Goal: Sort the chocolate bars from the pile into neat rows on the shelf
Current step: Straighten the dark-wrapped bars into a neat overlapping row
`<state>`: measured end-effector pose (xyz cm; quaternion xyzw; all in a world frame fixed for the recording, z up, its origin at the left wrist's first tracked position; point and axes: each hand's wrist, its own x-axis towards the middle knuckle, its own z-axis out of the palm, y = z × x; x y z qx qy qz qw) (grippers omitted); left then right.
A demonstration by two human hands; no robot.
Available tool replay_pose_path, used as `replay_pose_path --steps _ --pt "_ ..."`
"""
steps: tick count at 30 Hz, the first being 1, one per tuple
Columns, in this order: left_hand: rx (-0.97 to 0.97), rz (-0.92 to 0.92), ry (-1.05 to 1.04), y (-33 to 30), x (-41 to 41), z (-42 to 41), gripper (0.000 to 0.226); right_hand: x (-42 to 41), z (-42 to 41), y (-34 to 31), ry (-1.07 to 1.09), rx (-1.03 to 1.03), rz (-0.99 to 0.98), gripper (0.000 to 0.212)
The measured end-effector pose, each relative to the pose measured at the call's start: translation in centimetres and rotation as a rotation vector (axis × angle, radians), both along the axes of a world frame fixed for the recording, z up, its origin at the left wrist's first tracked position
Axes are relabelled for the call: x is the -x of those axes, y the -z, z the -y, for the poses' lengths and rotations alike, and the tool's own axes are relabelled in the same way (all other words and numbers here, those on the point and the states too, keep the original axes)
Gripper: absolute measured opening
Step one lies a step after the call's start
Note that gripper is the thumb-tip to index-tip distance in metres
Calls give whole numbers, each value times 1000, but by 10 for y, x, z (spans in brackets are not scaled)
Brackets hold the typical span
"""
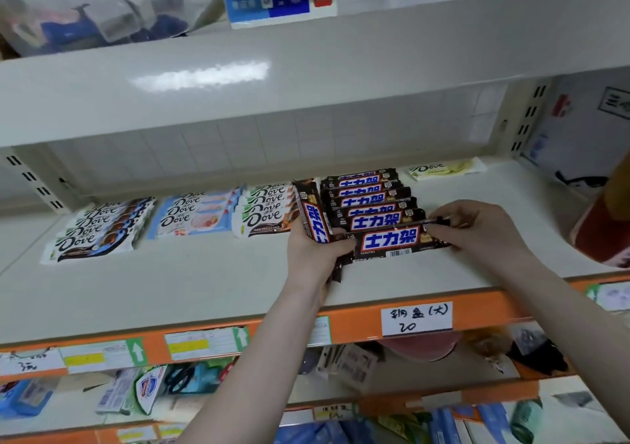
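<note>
A row of several brown Snickers bars (366,198) lies overlapped on the cream shelf (177,280). My left hand (312,252) grips an upright bunch of Snickers bars (315,217) at the row's left end. My right hand (477,225) pinches the right end of the front Snickers bar (392,239), which lies flat across the row's near end. Left of these lie three overlapped Dove rows: a white and orange one (267,210), a light blue and pink one (196,213) and a white and dark blue one (102,229). A single pale green Dove bar (446,168) lies at the back right.
An upper shelf board (272,79) hangs low over the work area. The shelf's orange front rail (358,327) carries price labels. A red and brown object (603,235) stands at the shelf's right end. Lower shelves hold mixed goods (150,389).
</note>
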<state>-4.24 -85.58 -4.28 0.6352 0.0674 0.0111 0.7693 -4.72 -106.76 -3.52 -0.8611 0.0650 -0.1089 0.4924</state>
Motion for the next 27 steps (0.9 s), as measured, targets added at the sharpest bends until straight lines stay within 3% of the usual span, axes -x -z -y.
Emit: replay_pose_path --steps 12,20,24,27 --pt "-229 17 -196 12 -17 10 52 -24 1 11 -45 192 1 19" --pt "-140 67 -189 5 -12 6 28 -23 -5 5 -45 314 21 23" --pt "-102 64 -70 -9 1 -10 21 -19 -5 -2 -49 356 69 28" --pt "-125 -4 183 -26 10 -22 19 -13 -11 -16 -104 186 104 27"
